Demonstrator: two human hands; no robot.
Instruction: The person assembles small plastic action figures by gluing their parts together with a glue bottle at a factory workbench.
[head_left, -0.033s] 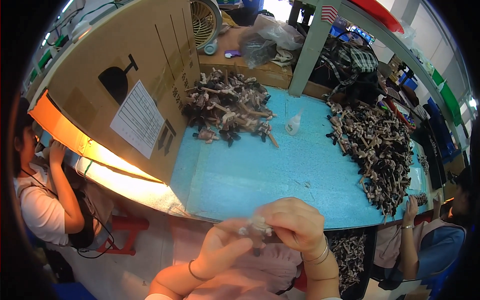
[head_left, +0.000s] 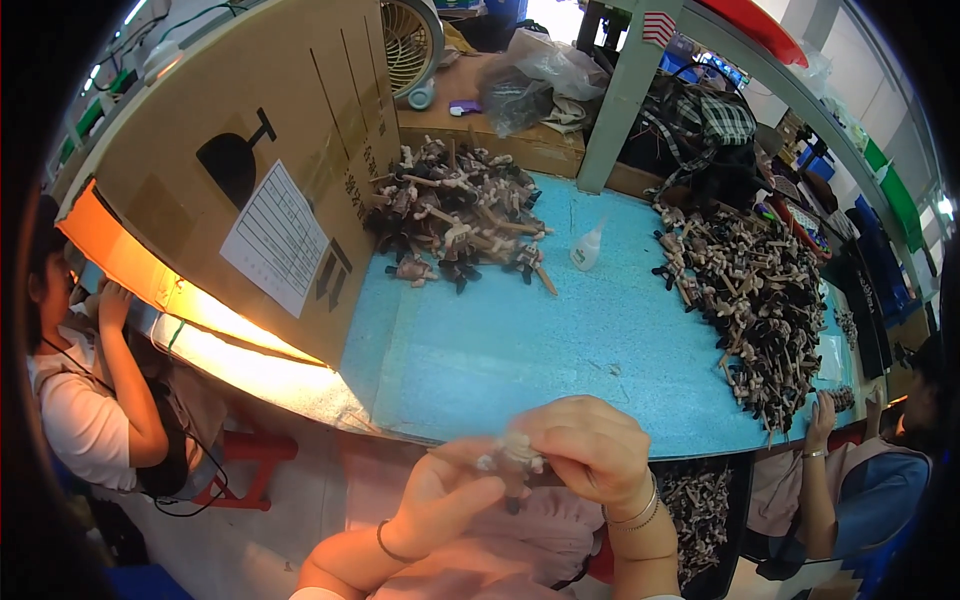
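Note:
Just off the table's near edge, a small pale figurine (head_left: 517, 456) with dark parts at its lower end is held up between my two hands, slightly blurred. My left hand (head_left: 448, 502) grips it from the left, with the thumb across. The fingers of my right hand (head_left: 596, 446) are pinched at its upper right side and hide part of it. Similar small figures with wooden sticks lie in a heap (head_left: 455, 215) at the far left of the blue tabletop (head_left: 480, 355). A larger heap (head_left: 757, 310) of them spreads along the right side.
A white squeeze bottle (head_left: 586, 250) with a thin nozzle stands between the heaps. A tall cardboard box (head_left: 275, 120) walls off the left, and a metal post (head_left: 625, 100) rises behind. Co-workers (head_left: 95, 400) sit at both sides. A dark bin (head_left: 738, 520) of figures sits below the table's right edge.

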